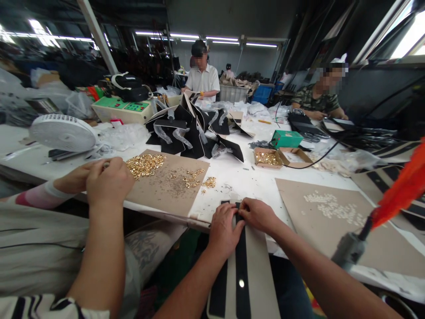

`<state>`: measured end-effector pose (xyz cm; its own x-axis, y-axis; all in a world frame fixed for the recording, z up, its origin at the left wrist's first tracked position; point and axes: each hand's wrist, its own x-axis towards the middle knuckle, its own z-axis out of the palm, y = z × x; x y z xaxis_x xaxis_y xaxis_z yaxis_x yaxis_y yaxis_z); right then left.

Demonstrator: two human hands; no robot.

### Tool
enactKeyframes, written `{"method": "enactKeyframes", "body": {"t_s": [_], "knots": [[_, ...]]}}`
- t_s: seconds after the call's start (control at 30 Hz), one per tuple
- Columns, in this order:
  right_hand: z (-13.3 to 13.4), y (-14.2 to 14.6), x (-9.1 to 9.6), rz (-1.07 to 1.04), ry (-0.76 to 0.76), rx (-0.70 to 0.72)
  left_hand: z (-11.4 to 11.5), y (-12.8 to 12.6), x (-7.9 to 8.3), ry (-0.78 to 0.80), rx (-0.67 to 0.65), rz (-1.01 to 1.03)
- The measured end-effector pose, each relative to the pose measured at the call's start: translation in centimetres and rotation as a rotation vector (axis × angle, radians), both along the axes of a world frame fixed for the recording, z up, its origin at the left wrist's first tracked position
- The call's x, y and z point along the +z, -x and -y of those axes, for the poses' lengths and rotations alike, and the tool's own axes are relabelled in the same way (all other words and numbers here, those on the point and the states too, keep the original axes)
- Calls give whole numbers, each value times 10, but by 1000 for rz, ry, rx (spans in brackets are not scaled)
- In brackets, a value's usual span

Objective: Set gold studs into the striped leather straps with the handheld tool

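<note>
A long strap with black and beige stripes runs from my lap up onto the white table's edge. My left hand rests on the strap's upper end, fingers curled and pressing it. My right hand pinches the same end from the right, its fingertips meeting the left hand's near the top of the black middle stripe. What the fingertips hold besides the strap is hidden. Small gold metal pieces lie on the table just beyond my hands.
A co-worker's hands work at the left over a cardboard sheet with a heap of gold rings. Beyond lie black parts, a box of gold pieces, a green box and a white fan. Another cardboard and an orange tool are at the right.
</note>
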<state>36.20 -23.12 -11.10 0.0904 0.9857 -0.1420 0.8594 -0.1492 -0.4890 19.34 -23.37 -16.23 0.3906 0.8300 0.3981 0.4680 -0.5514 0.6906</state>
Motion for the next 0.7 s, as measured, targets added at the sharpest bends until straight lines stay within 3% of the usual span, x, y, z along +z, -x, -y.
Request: {"method": "enactKeyframes", "body": {"t_s": [0.1, 0.2, 0.3, 0.37, 0.43, 0.5, 0.57, 0.7], "knots": [[11, 5, 7, -65, -40, -26, 0, 0, -1, -15, -1, 13], [54, 6, 15, -253, -274, -109, -1, 0, -1, -31, 2, 24], [123, -9, 18, -312, -632, -375, -2, 0, -1, -51, 1, 21], [167, -29, 14, -173, -713, -650, -3, 0, -1, -72, -10, 16], [198, -54, 6, -76, -664, -882, -5, 0, -2, -95, -22, 12], [212, -78, -6, -61, -601, -996, -8, 0, -3, -113, -33, 10], [211, -98, -20, -77, -536, -1007, -11, -1, -5, -122, -40, 7], [198, -117, -35, -60, -252, -895, -12, -1, -5, -115, -40, 6]]}}
